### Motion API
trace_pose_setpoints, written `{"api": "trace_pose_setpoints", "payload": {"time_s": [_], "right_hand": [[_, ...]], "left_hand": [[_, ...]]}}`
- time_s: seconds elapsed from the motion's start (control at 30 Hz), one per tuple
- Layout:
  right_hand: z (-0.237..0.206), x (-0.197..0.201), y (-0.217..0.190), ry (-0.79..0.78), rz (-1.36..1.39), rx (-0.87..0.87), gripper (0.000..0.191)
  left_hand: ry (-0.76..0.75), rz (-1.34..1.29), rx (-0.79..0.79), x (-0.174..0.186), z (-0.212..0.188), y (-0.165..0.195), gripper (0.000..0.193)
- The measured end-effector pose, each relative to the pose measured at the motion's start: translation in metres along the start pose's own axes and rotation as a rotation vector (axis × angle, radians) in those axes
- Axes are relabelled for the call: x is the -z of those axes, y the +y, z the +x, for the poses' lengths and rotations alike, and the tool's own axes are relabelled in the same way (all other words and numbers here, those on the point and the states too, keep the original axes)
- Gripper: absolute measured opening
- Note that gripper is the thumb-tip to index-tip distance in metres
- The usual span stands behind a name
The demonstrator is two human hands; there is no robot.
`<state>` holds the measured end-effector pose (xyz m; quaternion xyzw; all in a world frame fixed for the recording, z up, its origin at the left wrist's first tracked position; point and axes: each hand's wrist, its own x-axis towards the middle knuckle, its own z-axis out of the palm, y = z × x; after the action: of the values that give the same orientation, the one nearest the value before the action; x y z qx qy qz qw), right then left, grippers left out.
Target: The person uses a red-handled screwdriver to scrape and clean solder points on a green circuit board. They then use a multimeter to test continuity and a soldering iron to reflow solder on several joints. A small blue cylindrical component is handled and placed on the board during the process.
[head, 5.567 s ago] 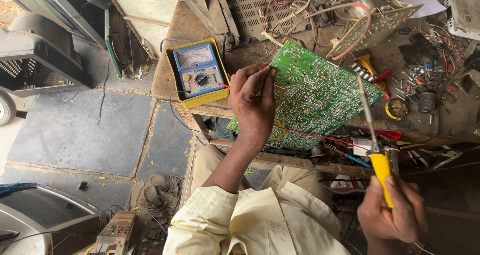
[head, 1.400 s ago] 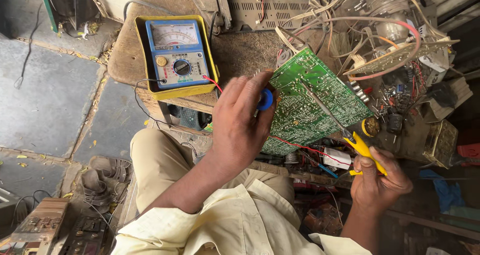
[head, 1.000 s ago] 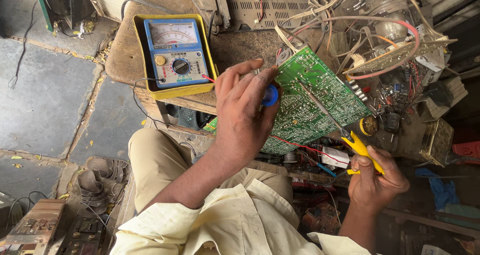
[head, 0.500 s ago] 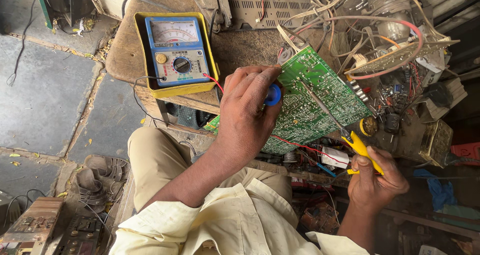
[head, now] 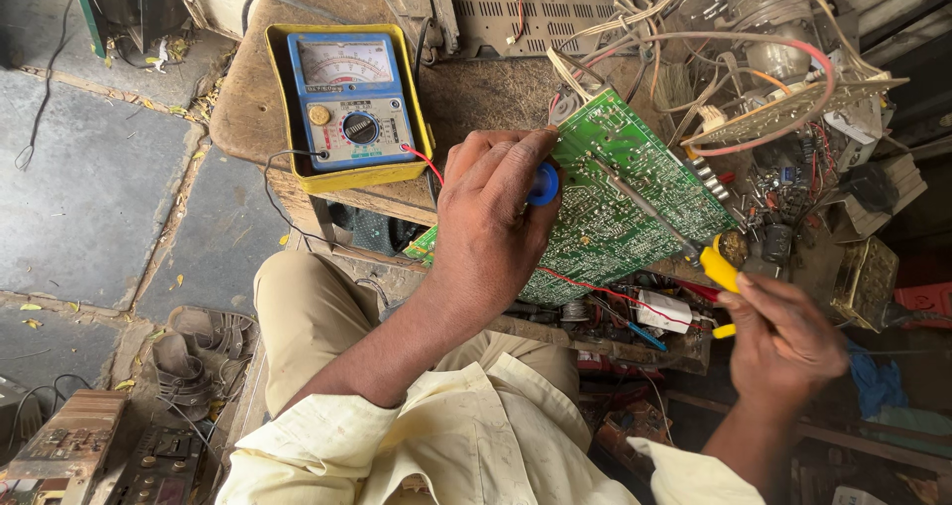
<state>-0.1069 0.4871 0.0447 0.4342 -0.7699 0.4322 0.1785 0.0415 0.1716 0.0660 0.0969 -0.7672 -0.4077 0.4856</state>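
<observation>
circuit board (head: 635,203), green, lies tilted on the cluttered desk (head: 476,84), steadied by the left hand (head: 491,223), fingers closed on a small blue spool (head: 542,184). right hand (head: 783,336) grips a yellow-handled soldering iron (head: 659,218), tip on the board. analog multimeter (head: 347,104) sits just left.

a green circuit board (head: 635,203) lies tilted on the cluttered bench edge, solder side up, its tracks pale; a small blue round piece (head: 542,184) sits against its left edge; a yellow-handled soldering iron (head: 662,224) slants across the board, its metal tip resting on it
</observation>
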Motion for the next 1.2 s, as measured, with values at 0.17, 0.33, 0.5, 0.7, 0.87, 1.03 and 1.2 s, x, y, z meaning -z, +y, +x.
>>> {"api": "trace_pose_setpoints", "payload": {"time_s": [0.17,0.33,0.5,0.7,0.87,1.03,1.2], "right_hand": [[0.022,0.018,-0.023,-0.082,-0.16,0.021,0.016],[0.041,0.022,-0.048,-0.143,-0.193,-0.001,0.016],[0.051,0.02,-0.065,-0.15,-0.178,-0.098,0.02],[0.054,0.018,-0.063,-0.154,-0.174,-0.071,0.015],[0.055,0.018,-0.056,-0.147,-0.175,-0.039,0.018],[0.058,0.018,-0.053,-0.153,-0.158,-0.031,0.014],[0.059,0.017,-0.052,-0.128,-0.143,-0.047,0.012]], "left_hand": [[-0.011,0.013,-0.017,0.0,0.0,-0.001,0.049],[-0.004,0.031,-0.017,-0.002,0.0,-0.001,0.049],[0.014,0.033,-0.028,-0.004,0.001,-0.001,0.049],[0.007,0.04,-0.024,-0.004,0.001,-0.002,0.051],[0.006,0.035,-0.043,-0.002,0.002,-0.001,0.054],[-0.017,0.034,-0.058,0.001,0.005,-0.002,0.054],[-0.034,0.031,-0.071,0.002,0.006,-0.003,0.054]]}}
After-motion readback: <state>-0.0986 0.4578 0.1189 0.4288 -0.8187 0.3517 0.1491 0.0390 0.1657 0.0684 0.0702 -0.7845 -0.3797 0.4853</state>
